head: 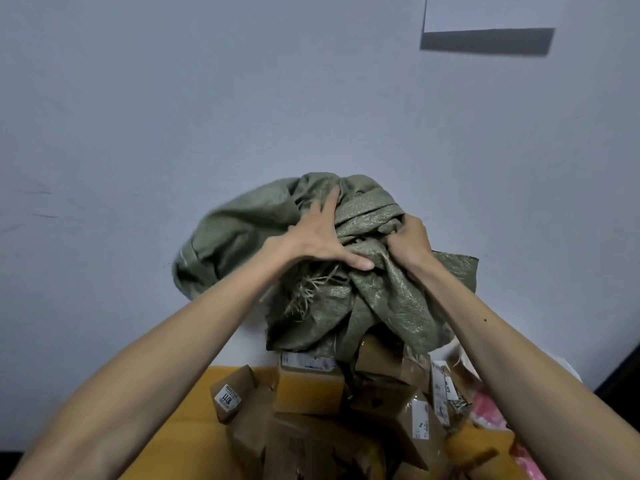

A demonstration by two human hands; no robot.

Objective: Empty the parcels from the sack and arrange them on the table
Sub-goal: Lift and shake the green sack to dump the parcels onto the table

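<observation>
Pale wall (173,116) behind, yellow table (194,441) at bottom. Green woven sack (377,299) held up w/ frayed mouth hanging over the parcels (346,410) piled on table. Left hand (318,237) lies on sack top, fingers spread flat. Right hand (410,242) clenches bunched fabric just beside it.

Dim, cool light; wall (138,98) reads flat grey-blue. Source overhead, probably: paper sheet (491,12) throws a hard dark shadow straight below it. Sack (242,233) smeared by motion blur on its left edge. Parcels (308,393) murky, soft. Forearms (156,358) stretch wide at the lower corners, lens distortion.
</observation>
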